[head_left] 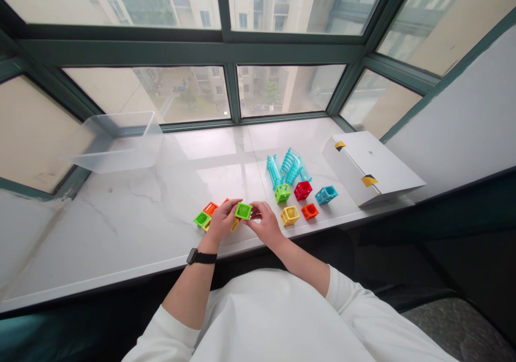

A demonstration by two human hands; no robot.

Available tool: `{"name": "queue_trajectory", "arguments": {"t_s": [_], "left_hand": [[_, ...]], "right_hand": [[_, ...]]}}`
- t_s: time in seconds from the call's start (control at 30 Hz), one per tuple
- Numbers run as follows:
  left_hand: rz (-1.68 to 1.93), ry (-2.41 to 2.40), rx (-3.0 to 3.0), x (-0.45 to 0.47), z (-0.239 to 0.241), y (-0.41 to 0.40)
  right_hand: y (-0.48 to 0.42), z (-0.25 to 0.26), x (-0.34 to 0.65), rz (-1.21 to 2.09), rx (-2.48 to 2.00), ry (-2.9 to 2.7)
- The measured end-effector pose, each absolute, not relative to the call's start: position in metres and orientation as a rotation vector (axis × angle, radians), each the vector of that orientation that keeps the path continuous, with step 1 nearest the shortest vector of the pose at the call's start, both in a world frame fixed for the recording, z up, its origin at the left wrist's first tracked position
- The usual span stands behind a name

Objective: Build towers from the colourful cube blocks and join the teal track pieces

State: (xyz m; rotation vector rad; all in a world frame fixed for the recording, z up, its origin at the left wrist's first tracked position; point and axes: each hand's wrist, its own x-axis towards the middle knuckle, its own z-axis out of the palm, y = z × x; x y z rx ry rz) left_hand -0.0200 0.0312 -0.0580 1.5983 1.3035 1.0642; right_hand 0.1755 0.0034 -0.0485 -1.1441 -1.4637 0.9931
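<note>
Both my hands meet at the front edge of a white marble windowsill (pixel 133 211). My left hand (pixel 221 223) and my right hand (pixel 264 222) are closed together on a green hollow cube block (pixel 243 210) held just above the sill. Under and left of my left hand lie an orange block (pixel 210 207), another green block (pixel 201 218) and a yellow piece (pixel 235 225), partly hidden. To the right stand loose blocks: green (pixel 282 192), red (pixel 302 190), blue (pixel 326 194), yellow (pixel 289 215) and orange (pixel 309 211).
Translucent blue curved track pieces (pixel 287 167) lie behind the loose blocks. A white cardboard box (pixel 371 165) with yellow tape sits at the right end of the sill. A clear plastic bin (pixel 121 141) stands at the back left by the window.
</note>
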Motion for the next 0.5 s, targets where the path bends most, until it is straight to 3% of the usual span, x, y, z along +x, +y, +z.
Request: {"name": "queue_trajectory", "arguments": {"t_s": [0.27,0.5], "left_hand": [[1.307,1.265,1.594,-0.009,-0.040,0.017],[1.291,1.241,1.715,0.023,-0.006,-0.003]], "right_hand": [[0.005,-0.032,0.180,0.837,-1.214,-1.485],[0.004,-0.016,0.190,0.750,-1.237,-1.501]]}}
